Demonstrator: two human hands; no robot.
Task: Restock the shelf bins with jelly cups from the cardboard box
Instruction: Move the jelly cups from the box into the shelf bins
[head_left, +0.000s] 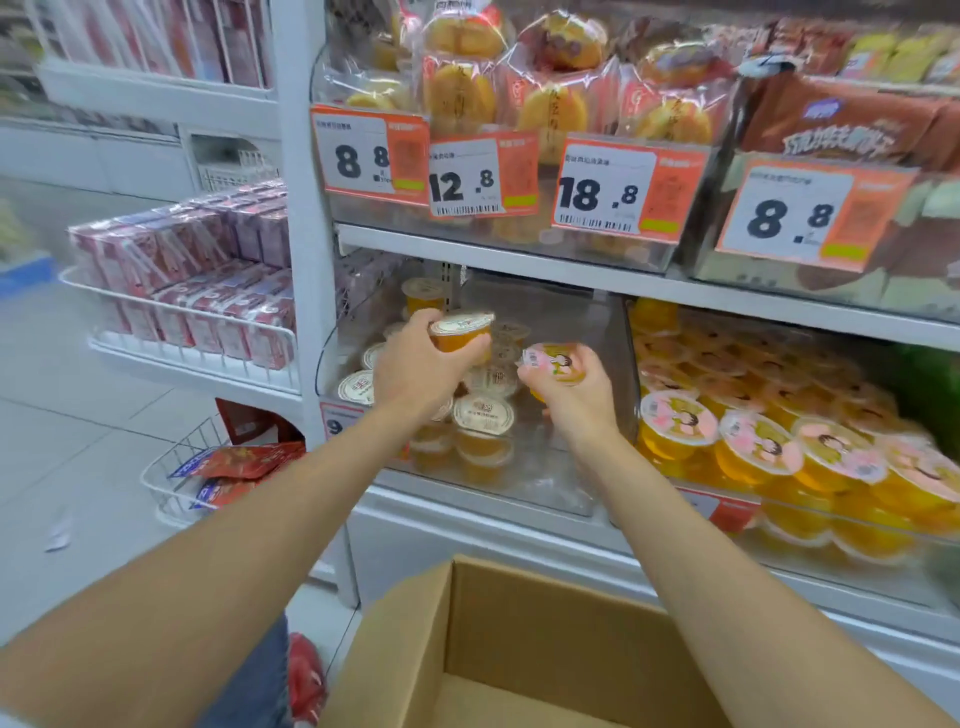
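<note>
My left hand (415, 364) grips an amber jelly cup with a white lid (462, 332) above the clear left shelf bin (545, 467), which holds several white-lidded cups (483, 413). My right hand (576, 387) holds a pink-lidded jelly cup (553, 361) over the same bin, near its right wall. The neighbouring right bin (841, 530) is packed with pink-lidded orange cups (761, 441). An open cardboard box (519, 649) sits below my arms; I see no cups in the part of its inside that shows.
A shelf above carries bagged pastries (519, 88) behind price tags (623, 192). At the left stand a white wire rack of pink cartons (197, 291) and a low wire basket of red packets (223, 473). Tiled floor (78, 441) lies to the left.
</note>
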